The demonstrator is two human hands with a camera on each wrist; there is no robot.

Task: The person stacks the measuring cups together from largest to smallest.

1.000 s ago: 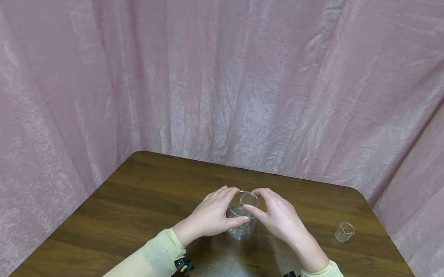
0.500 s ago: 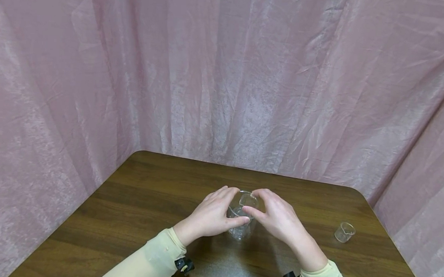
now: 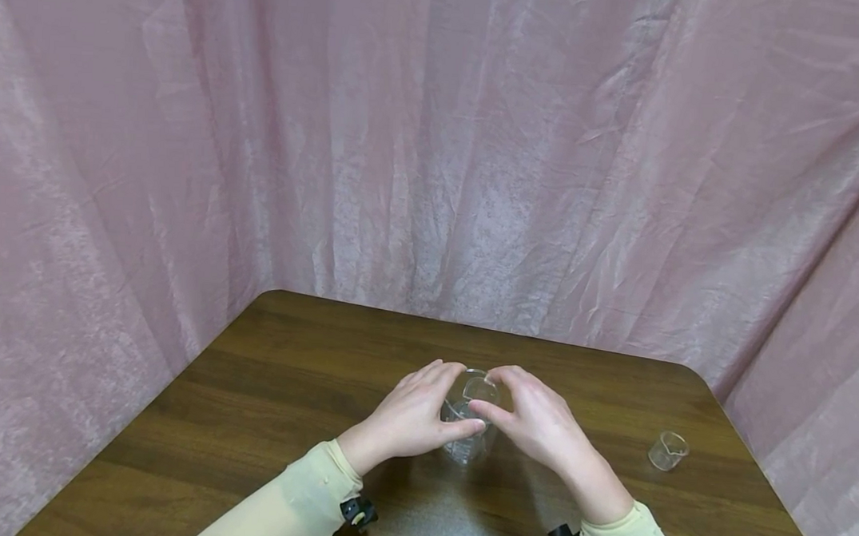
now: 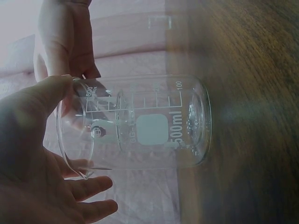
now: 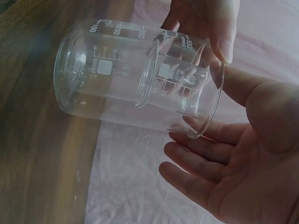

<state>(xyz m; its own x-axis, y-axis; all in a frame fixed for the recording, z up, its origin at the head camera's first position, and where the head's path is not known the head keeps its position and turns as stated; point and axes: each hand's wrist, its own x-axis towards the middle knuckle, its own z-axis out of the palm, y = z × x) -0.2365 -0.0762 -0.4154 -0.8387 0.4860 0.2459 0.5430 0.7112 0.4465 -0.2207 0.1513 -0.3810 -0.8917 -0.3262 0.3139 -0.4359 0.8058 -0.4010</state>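
Clearly, the large beaker [image 4: 135, 123] reads "500ml" in white

We see smooth, glossy glass in the large beaker [image 4: 153, 129], a nested beaker [image 5: 164, 71] and the small beaker [image 3: 668, 452], satiny wood grain on the table [image 3: 311, 351], a lustrous, velvety cloth curtain [image 3: 434, 156] and matt fabric sleeves [image 3: 286, 494].

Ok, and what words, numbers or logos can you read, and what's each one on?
"500ml": large beaker
"100": large beaker
"200": large beaker
"300": large beaker
"500": large beaker
"100ml": lower inner beaker
"20": upper inner beaker
Too blurred: the large beaker's round logo and remaining small print.
Too small: anything on the separate beaker at right.
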